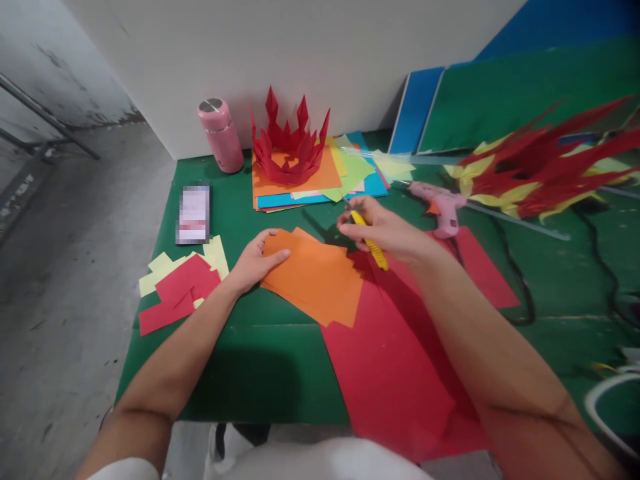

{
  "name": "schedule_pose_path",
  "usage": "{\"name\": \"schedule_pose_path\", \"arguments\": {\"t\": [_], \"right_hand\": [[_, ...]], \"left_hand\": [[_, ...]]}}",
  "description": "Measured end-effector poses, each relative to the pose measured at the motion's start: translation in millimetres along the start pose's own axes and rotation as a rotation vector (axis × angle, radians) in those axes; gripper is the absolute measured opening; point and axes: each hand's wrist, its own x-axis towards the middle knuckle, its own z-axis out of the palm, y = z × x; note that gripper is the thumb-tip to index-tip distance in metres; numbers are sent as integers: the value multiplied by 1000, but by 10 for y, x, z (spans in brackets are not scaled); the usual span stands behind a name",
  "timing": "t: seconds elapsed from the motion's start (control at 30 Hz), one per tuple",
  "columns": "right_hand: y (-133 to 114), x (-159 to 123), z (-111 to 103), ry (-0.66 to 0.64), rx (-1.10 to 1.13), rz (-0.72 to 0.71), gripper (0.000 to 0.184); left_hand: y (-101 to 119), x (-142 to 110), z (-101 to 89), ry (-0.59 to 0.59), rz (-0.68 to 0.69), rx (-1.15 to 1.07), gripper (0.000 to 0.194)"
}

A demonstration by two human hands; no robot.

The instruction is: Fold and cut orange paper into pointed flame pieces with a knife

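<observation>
My left hand (256, 262) lies on the left edge of a stack of orange paper sheets (315, 277), thumb on top and fingers curled round the edge. My right hand (383, 229) is closed round a yellow utility knife (371, 245), whose tip is above the far right corner of the orange stack. The orange sheets rest partly on a large red paper sheet (390, 360) that hangs over the near edge of the green table (250, 353).
A red paper crown (289, 150) sits on a pile of coloured sheets (320, 180) at the back. A pink bottle (221, 135), a phone (193, 213), red and yellow paper scraps (180, 287), a pink glue gun (441, 207) and a red-and-yellow paper plume (545, 167) surround them.
</observation>
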Motion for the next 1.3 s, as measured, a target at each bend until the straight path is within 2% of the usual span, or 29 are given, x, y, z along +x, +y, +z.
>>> {"name": "schedule_pose_path", "arguments": {"t": [0.07,0.13,0.27,0.37,0.5,0.6,0.67,0.7,0.8,0.87,0.97,1.07,1.13,1.2,1.3], "right_hand": [[54,50,-75,188,-135,-36,53],[118,104,-170,298,-244,-54,49],[242,201,-349,413,-304,-95,32],[306,242,-437,490,-436,-147,26],[294,224,-433,550,-559,-213,34],[180,158,-359,607,-623,-333,41],[80,100,-306,543,-662,-357,34],[38,71,-281,428,-670,-335,32],[-13,-5,-189,-37,-765,-320,33],[27,-44,-97,-234,-903,-367,47],[137,-81,70,-298,-1038,-360,75],[216,-81,199,-303,-1036,-352,78],[235,-56,249,-310,-948,-421,66],[236,-14,279,-302,-811,-468,45],[228,58,301,-311,-671,-429,21]], "left_hand": [[-1,-2,3,-6,32,1,51],[-15,3,0,-15,91,6,53],[-75,37,-21,-35,201,30,54],[-119,71,-41,-10,223,36,53],[-139,88,-57,27,208,7,55],[-136,85,-53,51,207,-4,57],[-139,88,-49,62,212,-13,58],[-143,94,-50,67,216,-22,58],[-163,126,-80,111,255,-65,60],[-178,154,-126,148,296,-81,62],[-199,192,-212,157,328,-71,63],[-208,206,-266,146,322,-64,67],[-206,199,-267,129,325,-35,66],[-199,180,-243,98,337,16,62],[-195,139,-181,92,389,166,57]]}}
